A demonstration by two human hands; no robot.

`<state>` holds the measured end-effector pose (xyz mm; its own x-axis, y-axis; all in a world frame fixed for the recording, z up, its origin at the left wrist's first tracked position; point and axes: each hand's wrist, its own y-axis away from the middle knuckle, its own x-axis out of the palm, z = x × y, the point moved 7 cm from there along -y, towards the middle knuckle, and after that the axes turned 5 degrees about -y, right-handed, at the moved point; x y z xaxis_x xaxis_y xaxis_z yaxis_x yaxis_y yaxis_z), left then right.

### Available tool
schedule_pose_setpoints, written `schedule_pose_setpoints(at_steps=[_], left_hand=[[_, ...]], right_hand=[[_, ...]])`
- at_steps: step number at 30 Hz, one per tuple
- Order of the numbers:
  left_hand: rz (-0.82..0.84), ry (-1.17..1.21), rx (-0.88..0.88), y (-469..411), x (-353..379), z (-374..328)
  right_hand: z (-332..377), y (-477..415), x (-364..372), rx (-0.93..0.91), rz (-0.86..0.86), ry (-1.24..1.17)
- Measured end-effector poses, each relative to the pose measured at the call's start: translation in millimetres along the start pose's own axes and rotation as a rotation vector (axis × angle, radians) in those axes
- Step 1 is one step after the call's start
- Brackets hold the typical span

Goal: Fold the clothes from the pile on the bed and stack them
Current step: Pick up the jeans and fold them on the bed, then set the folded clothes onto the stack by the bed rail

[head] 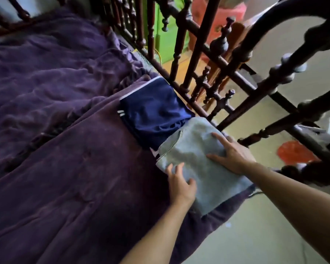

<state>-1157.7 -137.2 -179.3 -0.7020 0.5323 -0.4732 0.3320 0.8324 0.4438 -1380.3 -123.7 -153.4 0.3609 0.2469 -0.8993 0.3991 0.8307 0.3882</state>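
Risk imo: grey folded garment (202,161) is sitting at edge of bed (74,178); left hand (181,184) + right hand (234,156) are pressing it flat-fingered, gripping nothing, so it could be sliding off.

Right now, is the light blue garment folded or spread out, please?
Folded: the light blue garment lies as a compact rectangle, left hand and right hand resting on it.

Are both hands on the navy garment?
No, the left hand and right hand both touch the pale grey-blue garment, beside the navy garment.
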Motion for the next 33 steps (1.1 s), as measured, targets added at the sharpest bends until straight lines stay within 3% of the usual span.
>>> schedule_pose_setpoints(at_steps=[4, 7, 13, 16, 21, 33], left_hand=[[0.271, -0.442, 0.059, -14, 50, 29], [0.347, -0.757, 0.09, -13, 65, 46], [0.382, -0.939, 0.1, -11, 48, 45], [0.304, -0.96, 0.043, 3, 19, 37], [0.129, -0.86, -0.161, 70, -46, 53], [-0.451, -0.673, -0.534, 336, -208, 127]], right_hand=[[-12, -13, 43, -0.038, 0.109, 0.234], [-13, -1, 79, -0.084, 0.155, 0.312], [-8, -4, 79, -0.099, 0.253, 0.359], [7, 1, 60, -0.173, 0.214, 0.424], [68, 48, 51, -0.492, 0.257, 0.456], [320, 237, 37, -1.222, 0.141, 0.455]])
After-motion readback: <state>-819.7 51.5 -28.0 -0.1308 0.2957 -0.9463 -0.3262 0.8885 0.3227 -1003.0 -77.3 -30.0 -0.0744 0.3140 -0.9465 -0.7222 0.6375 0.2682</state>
